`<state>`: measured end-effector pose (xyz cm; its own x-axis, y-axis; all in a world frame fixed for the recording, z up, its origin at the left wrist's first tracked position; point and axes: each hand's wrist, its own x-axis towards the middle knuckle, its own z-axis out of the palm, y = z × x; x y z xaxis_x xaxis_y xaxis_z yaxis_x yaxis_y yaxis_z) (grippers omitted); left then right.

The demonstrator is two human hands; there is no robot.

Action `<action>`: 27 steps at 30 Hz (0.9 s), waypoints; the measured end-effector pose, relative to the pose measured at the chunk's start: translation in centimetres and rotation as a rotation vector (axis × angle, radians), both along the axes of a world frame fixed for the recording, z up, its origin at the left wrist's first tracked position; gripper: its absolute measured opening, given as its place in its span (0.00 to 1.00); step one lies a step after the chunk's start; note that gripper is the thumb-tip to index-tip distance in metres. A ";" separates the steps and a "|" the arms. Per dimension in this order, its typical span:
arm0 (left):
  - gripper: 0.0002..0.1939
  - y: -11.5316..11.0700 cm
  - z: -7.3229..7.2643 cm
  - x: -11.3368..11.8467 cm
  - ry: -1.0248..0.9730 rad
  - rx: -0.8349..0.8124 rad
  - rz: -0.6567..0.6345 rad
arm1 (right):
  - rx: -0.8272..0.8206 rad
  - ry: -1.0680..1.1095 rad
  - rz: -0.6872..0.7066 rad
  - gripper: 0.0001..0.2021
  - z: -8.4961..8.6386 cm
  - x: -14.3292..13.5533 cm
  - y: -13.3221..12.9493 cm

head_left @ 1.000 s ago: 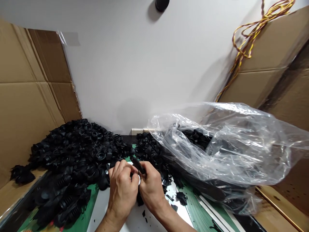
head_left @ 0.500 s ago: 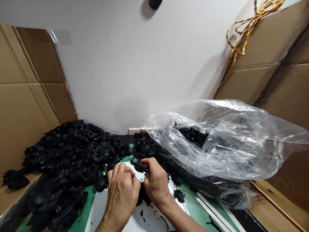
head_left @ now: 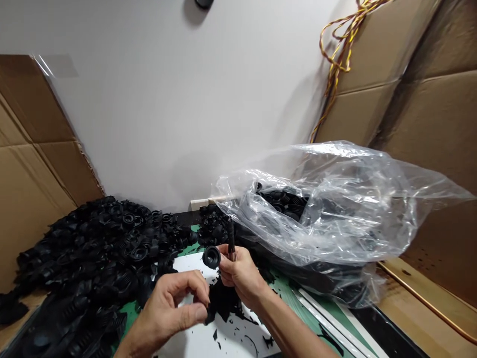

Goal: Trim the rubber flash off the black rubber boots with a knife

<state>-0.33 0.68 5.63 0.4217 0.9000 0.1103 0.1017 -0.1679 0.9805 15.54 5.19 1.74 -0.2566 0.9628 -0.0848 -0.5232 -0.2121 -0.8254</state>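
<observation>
My right hand (head_left: 240,273) is closed around a black ribbed rubber part (head_left: 211,257), its round open end turned toward me. The same hand also has a slim dark pen-like tool (head_left: 231,238) upright between its fingers; its tip is not clear. To the left and lower, my left hand (head_left: 179,303) curls with thumb and fingertips apart, and I see nothing gripped in it. Its fingertips are beside a heap of black rubber scraps (head_left: 223,301) on a white board (head_left: 194,340).
A large pile of black rubber parts (head_left: 93,248) lies at left. On the right, a clear plastic bag (head_left: 357,223) holds more of them. Cardboard panels (head_left: 439,124) flank the green mat (head_left: 286,288). White strips (head_left: 331,323) lie at front right, and yellow-brown twisted wire (head_left: 335,64) hangs above.
My left hand has come away from the right hand, moved down and left, and opened. The right hand has turned, so the rubber part's open end and the upright tool now show. The view has shifted right.
</observation>
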 end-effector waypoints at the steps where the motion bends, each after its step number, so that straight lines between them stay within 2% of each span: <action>1: 0.10 0.2 -0.1 -0.1 -0.002 -0.009 0.069 | -0.003 0.000 0.002 0.21 0.1 0.0 0.0; 5: 0.10 0.8 -0.6 -0.1 0.031 0.028 0.401 | -0.006 -0.001 0.013 0.20 0.3 -0.1 -0.2; 7: 0.14 1.0 -0.9 0.1 0.052 0.076 0.486 | -0.007 -0.005 0.020 0.21 0.4 -0.2 -0.3; 10: 0.19 1.1 -1.3 0.5 0.128 0.110 0.492 | -0.002 -0.017 0.020 0.21 0.4 -0.3 -0.4; 18: 0.18 0.7 -1.0 1.1 0.248 0.207 0.420 | 0.016 -0.079 0.018 0.20 0.5 -0.5 -0.7; 23: 0.14 0.7 -0.7 1.5 0.246 0.216 0.484 | -0.017 -0.091 0.018 0.21 0.6 -0.6 -0.9; 27: 0.13 0.8 -1.1 1.6 0.244 0.220 0.527 | -0.032 -0.101 0.016 0.21 0.7 -0.8 -1.0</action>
